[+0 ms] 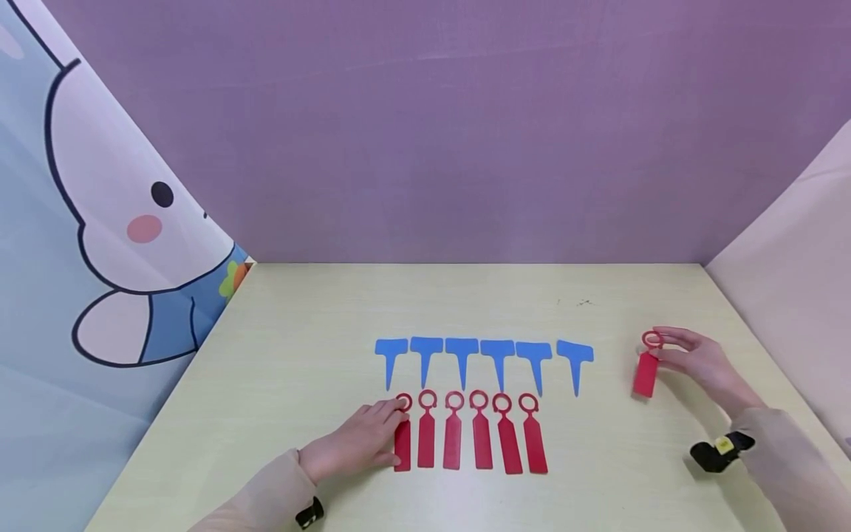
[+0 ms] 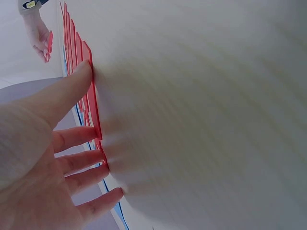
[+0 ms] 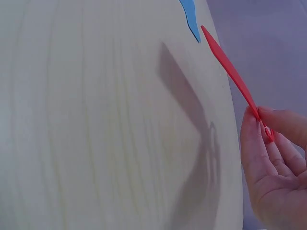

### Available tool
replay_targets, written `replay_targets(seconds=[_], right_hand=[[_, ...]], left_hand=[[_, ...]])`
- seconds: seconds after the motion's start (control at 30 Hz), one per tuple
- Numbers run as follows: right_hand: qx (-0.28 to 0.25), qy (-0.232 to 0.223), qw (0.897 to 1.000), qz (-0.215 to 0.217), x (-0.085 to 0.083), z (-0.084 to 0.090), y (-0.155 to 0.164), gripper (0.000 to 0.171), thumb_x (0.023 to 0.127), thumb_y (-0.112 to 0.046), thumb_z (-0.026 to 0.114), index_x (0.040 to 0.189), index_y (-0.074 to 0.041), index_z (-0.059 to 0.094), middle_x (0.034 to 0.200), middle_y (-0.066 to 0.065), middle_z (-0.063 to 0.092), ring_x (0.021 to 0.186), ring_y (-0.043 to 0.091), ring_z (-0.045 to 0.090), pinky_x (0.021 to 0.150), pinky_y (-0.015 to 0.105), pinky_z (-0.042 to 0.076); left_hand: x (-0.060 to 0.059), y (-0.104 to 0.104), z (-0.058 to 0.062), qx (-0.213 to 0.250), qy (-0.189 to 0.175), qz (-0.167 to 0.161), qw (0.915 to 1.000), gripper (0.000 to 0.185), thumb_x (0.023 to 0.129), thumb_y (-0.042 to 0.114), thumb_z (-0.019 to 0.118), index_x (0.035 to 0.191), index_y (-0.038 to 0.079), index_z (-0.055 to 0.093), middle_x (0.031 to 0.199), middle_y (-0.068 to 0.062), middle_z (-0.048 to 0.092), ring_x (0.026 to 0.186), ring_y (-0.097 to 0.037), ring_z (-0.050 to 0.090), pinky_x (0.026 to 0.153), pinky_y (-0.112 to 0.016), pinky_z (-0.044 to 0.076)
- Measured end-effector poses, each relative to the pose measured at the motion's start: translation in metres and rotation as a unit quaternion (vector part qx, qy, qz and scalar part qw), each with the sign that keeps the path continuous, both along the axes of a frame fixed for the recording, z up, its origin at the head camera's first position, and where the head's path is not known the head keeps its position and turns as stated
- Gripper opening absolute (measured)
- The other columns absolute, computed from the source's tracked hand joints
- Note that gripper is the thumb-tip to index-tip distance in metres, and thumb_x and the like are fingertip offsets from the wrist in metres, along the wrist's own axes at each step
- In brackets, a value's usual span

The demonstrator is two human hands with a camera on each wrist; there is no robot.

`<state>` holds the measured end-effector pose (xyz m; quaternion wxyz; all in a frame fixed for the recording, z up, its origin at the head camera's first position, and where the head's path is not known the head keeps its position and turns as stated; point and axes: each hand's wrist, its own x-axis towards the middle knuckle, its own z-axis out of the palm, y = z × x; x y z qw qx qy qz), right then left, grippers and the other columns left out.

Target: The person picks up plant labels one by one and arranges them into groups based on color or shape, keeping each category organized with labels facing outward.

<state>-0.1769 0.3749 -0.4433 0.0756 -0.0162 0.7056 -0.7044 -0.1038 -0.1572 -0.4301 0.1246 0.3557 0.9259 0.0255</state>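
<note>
You held one red tag (image 1: 646, 372) up, right of the rows.
Your right hand (image 1: 698, 362) pinched its ring end above the table (image 1: 299, 355); your left hand (image 1: 359, 442) lay flat, fingers relaxed, on the leftmost red tag (image 1: 402, 443).

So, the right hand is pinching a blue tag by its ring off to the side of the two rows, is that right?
Not quite: the tag pinched by the right hand is red, not blue, as the head view shows. It is indeed held by its ring, off to the side of the two rows.
</note>
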Motion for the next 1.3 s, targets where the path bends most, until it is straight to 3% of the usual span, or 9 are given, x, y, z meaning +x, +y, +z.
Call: replay_targets(seconds=[0.17,0.4,0.63,0.83,0.97,1.1,1.3], right_hand=[[0.025,0.001,1.0,-0.002,-0.001,0.002,-0.009,0.036,0.08,0.003,0.059,0.102,-0.025,0.059,0.092,-0.014,0.062,0.077,0.005,0.063,0.066,0.023,0.051],[0.118,0.02,0.993,-0.004,-0.002,0.006,-0.025,0.033,0.081,-0.005,0.062,0.106,-0.025,0.056,0.092,-0.02,0.059,0.076,0.0,0.061,0.066,0.02,0.051],[0.16,-0.004,0.987,0.0,0.0,0.012,-0.041,0.039,0.081,-0.017,0.064,0.117,-0.01,0.05,0.093,-0.021,0.057,0.079,0.0,0.061,0.07,0.022,0.05],[0.159,-0.014,0.987,0.007,0.0,0.012,-0.05,0.042,0.082,-0.017,0.063,0.119,-0.006,0.048,0.092,-0.02,0.056,0.08,0.0,0.06,0.071,0.022,0.05],[0.129,-0.018,0.991,0.012,0.002,0.012,-0.057,0.038,0.082,-0.011,0.062,0.117,-0.005,0.049,0.092,-0.016,0.059,0.08,0.002,0.061,0.071,0.024,0.051],[0.106,-0.021,0.994,0.019,0.003,0.011,-0.064,0.03,0.08,-0.007,0.063,0.108,-0.014,0.054,0.089,-0.015,0.061,0.078,0.004,0.062,0.069,0.024,0.051],[0.08,-0.018,0.996,0.036,0.006,0.009,-0.072,0.029,0.08,-0.002,0.062,0.107,-0.01,0.055,0.088,-0.012,0.063,0.077,0.006,0.063,0.067,0.026,0.052]], left_hand=[[-0.001,0.0,-0.001,0.0,0.004,-0.003,1.0,0.063,0.077,0.043,0.064,0.124,0.005,0.045,0.128,-0.009,0.041,0.118,-0.024,0.038,0.093,-0.04,0.038],[-0.001,0.0,-0.004,0.006,0.005,-0.003,1.0,0.064,0.076,0.043,0.064,0.125,0.006,0.045,0.128,-0.009,0.042,0.119,-0.024,0.038,0.093,-0.041,0.039],[-0.002,-0.001,-0.006,0.005,0.007,-0.005,1.0,0.064,0.076,0.043,0.064,0.124,0.006,0.045,0.128,-0.009,0.042,0.118,-0.023,0.038,0.092,-0.04,0.039],[-0.002,-0.001,-0.006,0.005,0.007,-0.005,0.9999,0.064,0.076,0.043,0.064,0.124,0.006,0.045,0.128,-0.008,0.042,0.118,-0.023,0.038,0.091,-0.039,0.039],[-0.003,0.0,-0.006,0.005,0.006,-0.005,1.0,0.064,0.076,0.043,0.065,0.124,0.006,0.045,0.127,-0.008,0.042,0.117,-0.023,0.038,0.091,-0.039,0.04],[-0.003,0.0,-0.006,0.004,0.006,-0.005,1.0,0.064,0.076,0.043,0.065,0.124,0.005,0.045,0.128,-0.009,0.042,0.118,-0.024,0.038,0.092,-0.04,0.039],[-0.003,0.001,-0.005,0.005,0.011,-0.008,0.9999,0.064,0.075,0.043,0.065,0.123,0.005,0.046,0.127,-0.009,0.042,0.117,-0.024,0.039,0.091,-0.039,0.04]])
